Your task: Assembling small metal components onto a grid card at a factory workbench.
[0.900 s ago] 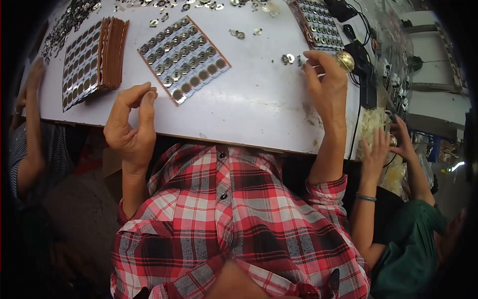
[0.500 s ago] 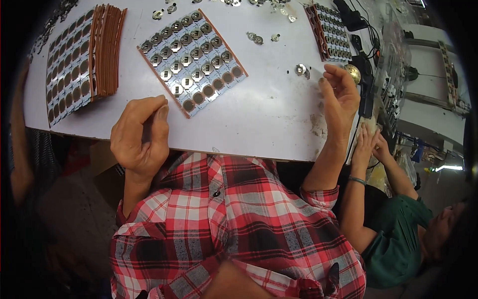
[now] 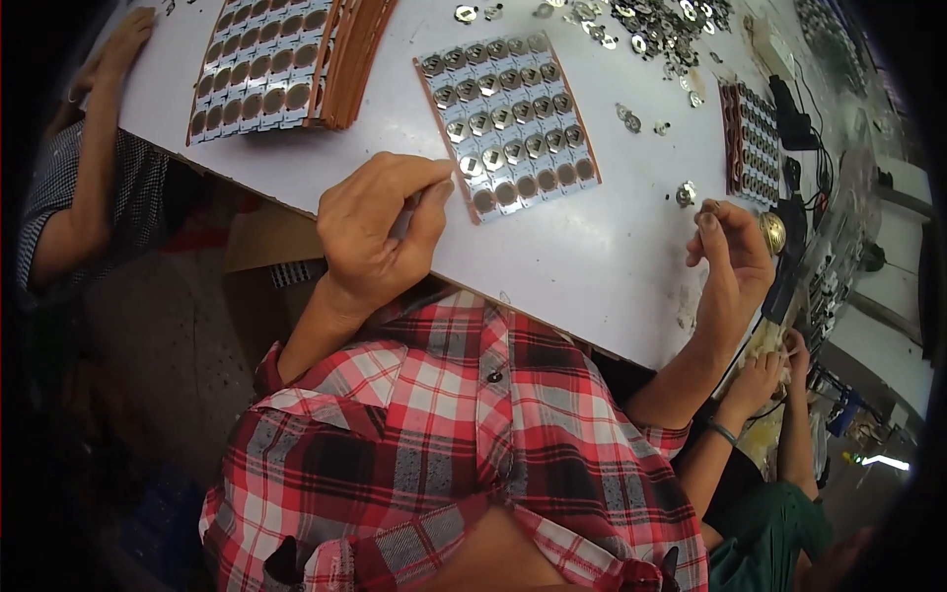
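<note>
A pale panel of small round circuit boards [image 3: 538, 195] lies on the white table, with brown edge strips. Silver metal clips [image 3: 501, 114] sit on most of its rounds; the nearest row shows bare dark discs. My left hand [image 3: 380, 222] is by the panel's lower left edge, thumb and forefinger pinched; what is between them, if anything, I cannot make out. Near the table's right side, my right hand [image 3: 735, 261] has its thumb and fingertips together, beside a few loose metal clips [image 3: 686, 193]. Anything in that pinch is too small to name.
A tall stack of similar panels [image 3: 261, 64] stands at the left, a smaller stack [image 3: 755, 143] at the right. Loose metal clips [image 3: 671, 30] are heaped at the back. A brass-coloured dome [image 3: 772, 234] and black cables [image 3: 814, 148] are at right. Other people's hands [image 3: 123, 39] show at both sides.
The view has swung, so the table's things appear farther right and tilted. My right hand's thumb and fingers have come together beside the loose clips. My left hand stays pinched by the panel.
</note>
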Motion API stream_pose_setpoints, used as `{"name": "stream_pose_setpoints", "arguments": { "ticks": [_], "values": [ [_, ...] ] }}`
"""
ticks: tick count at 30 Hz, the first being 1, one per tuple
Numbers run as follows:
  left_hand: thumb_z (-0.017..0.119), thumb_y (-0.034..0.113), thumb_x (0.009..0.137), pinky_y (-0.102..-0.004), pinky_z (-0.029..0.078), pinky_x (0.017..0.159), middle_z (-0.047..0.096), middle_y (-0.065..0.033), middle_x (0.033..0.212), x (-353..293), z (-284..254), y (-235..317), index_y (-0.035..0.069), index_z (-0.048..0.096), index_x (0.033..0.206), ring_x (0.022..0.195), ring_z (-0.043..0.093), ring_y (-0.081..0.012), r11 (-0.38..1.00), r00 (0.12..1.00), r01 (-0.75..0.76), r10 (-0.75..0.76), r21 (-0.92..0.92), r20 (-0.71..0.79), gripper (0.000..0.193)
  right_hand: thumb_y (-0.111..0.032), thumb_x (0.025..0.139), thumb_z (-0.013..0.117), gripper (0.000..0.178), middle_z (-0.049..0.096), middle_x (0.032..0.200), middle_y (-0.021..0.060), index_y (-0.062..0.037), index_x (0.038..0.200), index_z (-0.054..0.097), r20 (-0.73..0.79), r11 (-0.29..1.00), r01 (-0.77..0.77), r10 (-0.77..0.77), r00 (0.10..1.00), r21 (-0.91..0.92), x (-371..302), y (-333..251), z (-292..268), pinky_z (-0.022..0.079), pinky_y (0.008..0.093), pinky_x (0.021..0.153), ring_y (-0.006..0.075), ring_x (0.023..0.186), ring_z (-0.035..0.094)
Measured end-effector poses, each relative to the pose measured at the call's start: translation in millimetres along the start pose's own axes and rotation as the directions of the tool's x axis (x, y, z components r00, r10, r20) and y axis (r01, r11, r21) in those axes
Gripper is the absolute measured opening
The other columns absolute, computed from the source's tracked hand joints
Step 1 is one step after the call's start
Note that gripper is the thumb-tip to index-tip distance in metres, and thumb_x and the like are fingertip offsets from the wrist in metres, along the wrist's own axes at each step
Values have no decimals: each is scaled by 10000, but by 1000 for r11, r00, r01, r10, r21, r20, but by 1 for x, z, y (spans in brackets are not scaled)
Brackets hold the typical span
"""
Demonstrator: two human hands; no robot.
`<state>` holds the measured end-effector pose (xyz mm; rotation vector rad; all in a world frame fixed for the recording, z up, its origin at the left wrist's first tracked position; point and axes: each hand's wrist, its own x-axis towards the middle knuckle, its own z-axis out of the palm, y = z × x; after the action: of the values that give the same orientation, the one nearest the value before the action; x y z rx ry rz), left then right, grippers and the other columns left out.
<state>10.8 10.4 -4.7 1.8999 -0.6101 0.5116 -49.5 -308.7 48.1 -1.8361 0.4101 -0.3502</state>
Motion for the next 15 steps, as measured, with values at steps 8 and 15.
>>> {"name": "stream_pose_setpoints", "arguments": {
  "ticks": [8, 15],
  "values": [
    [746, -89, 813, -245, 463, 535, 691, -87, 792, 0, 4, 2, -21, 714, 986, 633, 630, -127, 999, 999, -14, 13, -46, -35, 189, -2, 926, 713, 144, 721, 906, 124, 56, 1057, 691, 293, 880, -296, 191, 937, 372, -30, -9, 63, 444, 209, 456, 91, 589, 598],
    [732, -32, 869, -218, 477, 539, 719, -71, 859, -2, 23, 37, -23, 737, 1037, 644, 627, -80, 834, 918, 385, -304, -395, 254, 168, -94, 949, 721, 225, 749, 916, 170, 75, 1097, 714, 450, 744, -484, 275, 850, 460, -42, -15, 83, 422, 212, 453, 102, 551, 570]
  ]
}}
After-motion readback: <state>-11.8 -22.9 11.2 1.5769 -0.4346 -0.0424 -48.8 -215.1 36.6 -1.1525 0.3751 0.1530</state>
